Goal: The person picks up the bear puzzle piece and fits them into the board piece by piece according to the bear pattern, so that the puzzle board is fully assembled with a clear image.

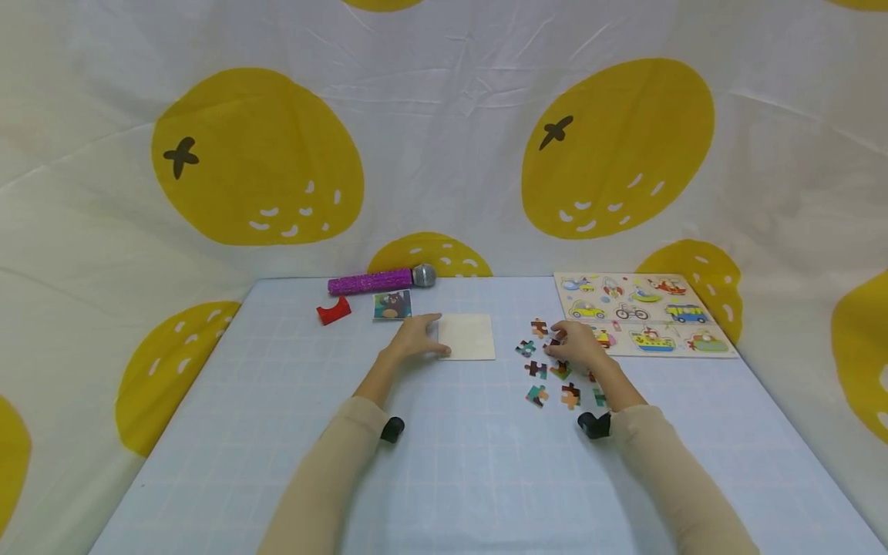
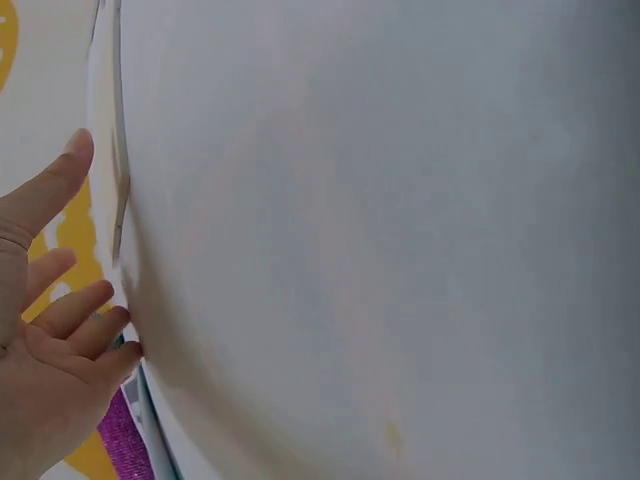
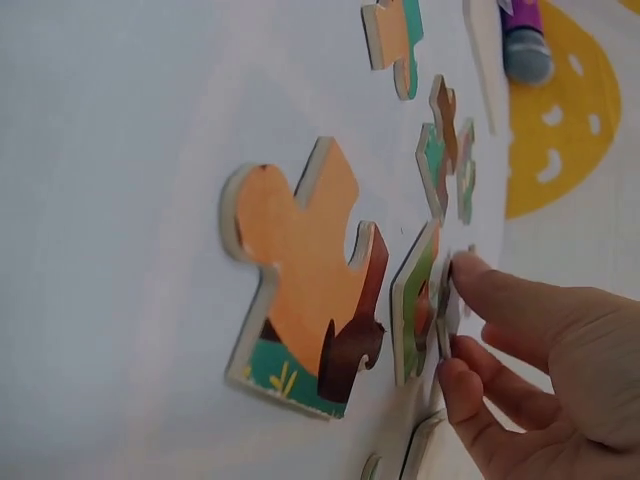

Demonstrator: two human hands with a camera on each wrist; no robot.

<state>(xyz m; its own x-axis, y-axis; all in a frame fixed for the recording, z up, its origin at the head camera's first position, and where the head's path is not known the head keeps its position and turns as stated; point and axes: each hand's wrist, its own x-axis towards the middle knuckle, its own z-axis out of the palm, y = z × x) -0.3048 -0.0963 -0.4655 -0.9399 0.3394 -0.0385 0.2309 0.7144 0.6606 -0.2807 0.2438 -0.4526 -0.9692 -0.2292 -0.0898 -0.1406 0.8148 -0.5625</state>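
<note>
My left hand (image 1: 414, 338) is at the left edge of a plain off-white square board (image 1: 468, 337), thumb near its lower corner. In the left wrist view, the fingers of that hand (image 2: 65, 330) are spread and loose, with nothing gripped. My right hand (image 1: 579, 345) is over a scatter of jigsaw pieces, and in the right wrist view it pinches a jigsaw piece (image 3: 447, 305) between thumb and fingertips, seen nearly edge-on. A large orange, brown and teal piece (image 3: 300, 280) lies closer to that camera, and a green-edged piece (image 3: 412, 310) is right beside the pinched one.
Behind the left hand lie a small bear picture card (image 1: 391, 306), a red curved block (image 1: 334, 311) and a purple glittery microphone (image 1: 375, 282). A vehicle picture board (image 1: 630, 312) is at the back right, beyond the right hand. A patterned cloth (image 1: 444, 154) hangs behind the table.
</note>
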